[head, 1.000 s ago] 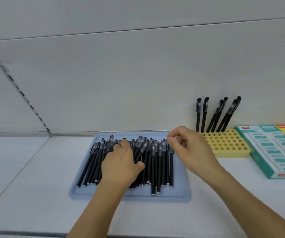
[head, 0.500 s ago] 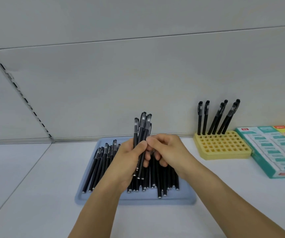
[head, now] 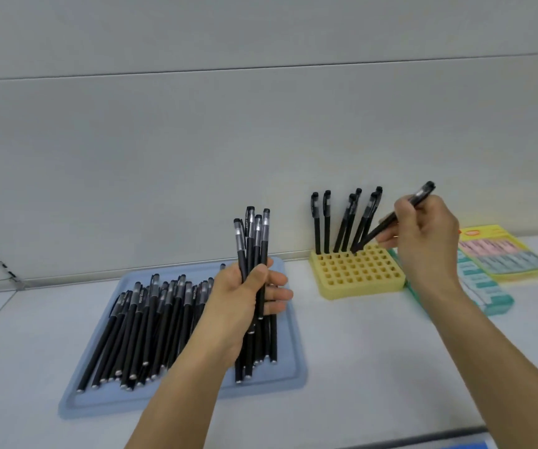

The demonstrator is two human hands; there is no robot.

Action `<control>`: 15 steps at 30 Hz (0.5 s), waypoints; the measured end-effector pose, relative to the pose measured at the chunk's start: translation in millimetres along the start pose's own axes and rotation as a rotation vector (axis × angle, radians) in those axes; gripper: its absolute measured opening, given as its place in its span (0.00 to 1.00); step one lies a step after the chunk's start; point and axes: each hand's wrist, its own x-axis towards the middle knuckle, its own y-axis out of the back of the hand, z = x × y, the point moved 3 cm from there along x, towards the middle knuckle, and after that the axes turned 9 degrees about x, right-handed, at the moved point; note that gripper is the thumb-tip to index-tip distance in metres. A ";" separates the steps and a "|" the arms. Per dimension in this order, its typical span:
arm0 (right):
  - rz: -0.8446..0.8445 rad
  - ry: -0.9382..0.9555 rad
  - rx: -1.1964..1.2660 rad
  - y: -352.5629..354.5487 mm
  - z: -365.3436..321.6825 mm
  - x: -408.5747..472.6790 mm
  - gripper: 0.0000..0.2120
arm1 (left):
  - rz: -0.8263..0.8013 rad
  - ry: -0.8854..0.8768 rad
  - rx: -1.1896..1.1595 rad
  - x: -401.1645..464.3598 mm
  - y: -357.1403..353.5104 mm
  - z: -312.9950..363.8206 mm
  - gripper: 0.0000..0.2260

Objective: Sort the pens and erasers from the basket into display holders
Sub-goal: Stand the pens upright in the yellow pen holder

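Between your right thumb and fingers, your right hand (head: 428,236) pinches a single black pen (head: 390,220). It slants down and to the left from your fingers, capped end sticking up past your knuckles, and its lower tip sits at a hole in the back row of the yellow pen holder (head: 358,275). Whether the tip has entered the hole cannot be told. Just left of your fingers, six black pens (head: 345,222) stand in that same back row, some upright, some leaning right, the nearest ones close beside the pen you hold.

Your left hand (head: 245,303) is clenched around a bundle of black pens (head: 253,241). Their capped ends rise above your thumb (head: 254,277) and forefinger, and their lower ends hang below your palm, over the right part of a pale blue tray (head: 293,367). More loose black pens (head: 144,328) lie flat on the tray to the left of your left fingers, caps pointing away from you.

Beyond your right wrist, a teal box of erasers (head: 484,290) lies just beside the holder on the white shelf (head: 374,367), and a yellow box of pastel erasers (head: 504,254) lies further right.
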 end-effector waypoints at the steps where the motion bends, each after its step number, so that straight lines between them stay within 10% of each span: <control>1: 0.029 0.044 -0.063 10.9 4.3 10.9 0.05 | -0.014 -0.004 -0.007 0.9 -6.6 0.7 0.09; 15: -0.253 0.047 -0.351 1.2 30.5 55.7 0.07 | -0.067 -0.014 0.010 10.6 -44.7 -5.1 0.09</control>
